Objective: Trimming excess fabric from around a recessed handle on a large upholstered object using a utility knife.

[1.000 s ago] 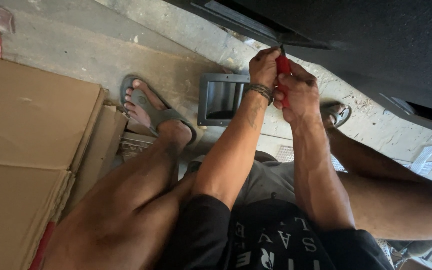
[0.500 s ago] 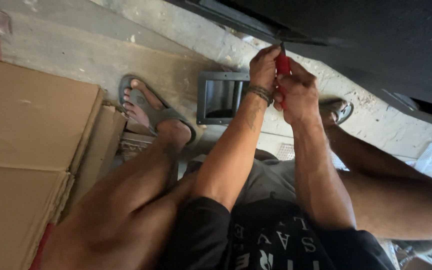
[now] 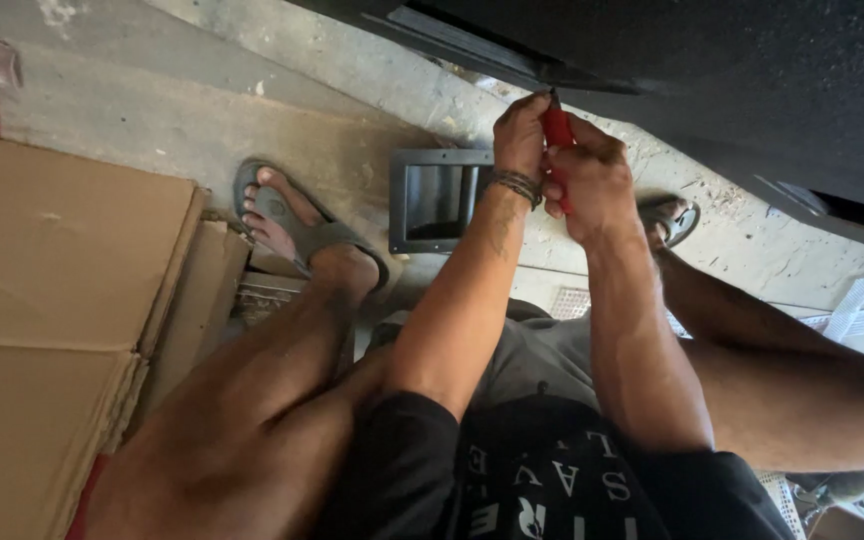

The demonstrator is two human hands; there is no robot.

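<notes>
both hands unmoved since earlier: left hand (image 3: 520,135) and right hand (image 3: 592,180) still clenched round red screwdriver (image 3: 556,132), tip at black panel (image 3: 752,70).

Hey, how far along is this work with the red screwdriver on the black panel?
Looks done: a black recessed tray lies loose on the concrete floor, away from the black panel. In hand: the left hand and the right hand both grip the red screwdriver, its tip up at the panel's lower edge. What is left cannot be told; the fastener under the tip is hidden.
</notes>
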